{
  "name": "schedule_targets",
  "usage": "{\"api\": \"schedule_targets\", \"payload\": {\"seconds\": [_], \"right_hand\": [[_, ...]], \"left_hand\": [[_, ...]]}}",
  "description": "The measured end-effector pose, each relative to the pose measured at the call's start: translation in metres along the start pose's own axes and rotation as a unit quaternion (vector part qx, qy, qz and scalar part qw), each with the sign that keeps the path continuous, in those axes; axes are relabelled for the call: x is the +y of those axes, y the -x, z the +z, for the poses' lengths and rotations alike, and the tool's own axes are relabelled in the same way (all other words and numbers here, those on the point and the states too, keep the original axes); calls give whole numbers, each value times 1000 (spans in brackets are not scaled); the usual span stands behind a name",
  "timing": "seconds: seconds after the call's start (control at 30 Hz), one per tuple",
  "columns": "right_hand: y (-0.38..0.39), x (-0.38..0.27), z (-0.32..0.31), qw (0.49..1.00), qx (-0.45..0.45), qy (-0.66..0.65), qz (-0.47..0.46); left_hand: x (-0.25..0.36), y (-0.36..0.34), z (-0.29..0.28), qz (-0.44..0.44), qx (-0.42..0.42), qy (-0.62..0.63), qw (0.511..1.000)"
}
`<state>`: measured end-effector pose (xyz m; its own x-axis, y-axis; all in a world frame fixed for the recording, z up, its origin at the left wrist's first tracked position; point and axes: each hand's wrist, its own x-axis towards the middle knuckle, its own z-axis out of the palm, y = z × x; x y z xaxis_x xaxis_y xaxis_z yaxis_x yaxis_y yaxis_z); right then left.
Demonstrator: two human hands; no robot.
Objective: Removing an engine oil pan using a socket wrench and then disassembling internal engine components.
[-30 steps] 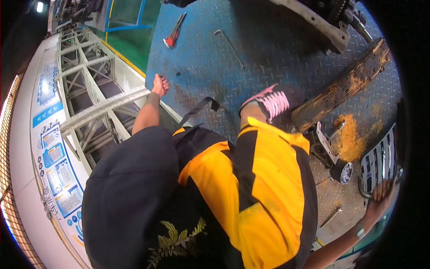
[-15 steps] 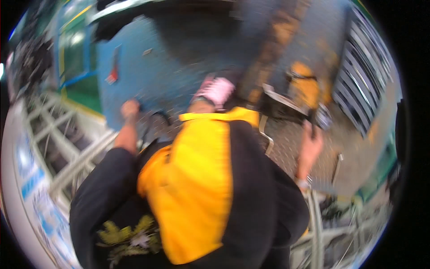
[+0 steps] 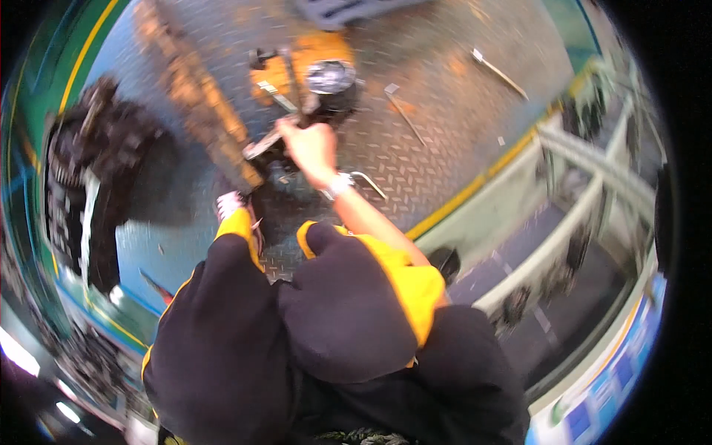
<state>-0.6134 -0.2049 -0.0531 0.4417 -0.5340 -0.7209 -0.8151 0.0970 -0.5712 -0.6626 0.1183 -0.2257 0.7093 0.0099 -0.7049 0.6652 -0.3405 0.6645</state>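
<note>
My right hand, with a pale band at the wrist, reaches forward. Its fingers are curled at the upper end of a light-grey metal bar, and blur softens the grip. Just beyond the fingers sits a yellow machine part with a dark, shiny round piece. A pale slim tool lies against it, near my fingertips. Beside my wrist, a bent hex-key-shaped rod rests on the metal floor. My left hand does not show.
A rusty beam runs along the floor left of the machine part. Two long tools, one slim and one pale-handled, lie to the right. A dark greasy machine stands left. Pale frame rails border the right; a grey slotted piece lies far ahead.
The view has swung to the right, so the machine part now sits near the middle. My left hand has left the picture. My right hand stays beside the machine part.
</note>
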Motion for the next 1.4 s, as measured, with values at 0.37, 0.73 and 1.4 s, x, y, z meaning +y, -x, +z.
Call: {"api": "schedule_targets", "payload": {"seconds": [0.37, 0.73, 1.4], "right_hand": [[33, -14, 1, 993, 79, -67, 55], [9, -16, -9, 957, -98, -220, 160], [10, 5, -14, 848, -194, -489, -62]], "left_hand": [[295, 57, -27, 208, -232, 152, 938], [383, 27, 80, 87, -366, 233, 897], [376, 278, -166, 292, -56, 178, 938]]}}
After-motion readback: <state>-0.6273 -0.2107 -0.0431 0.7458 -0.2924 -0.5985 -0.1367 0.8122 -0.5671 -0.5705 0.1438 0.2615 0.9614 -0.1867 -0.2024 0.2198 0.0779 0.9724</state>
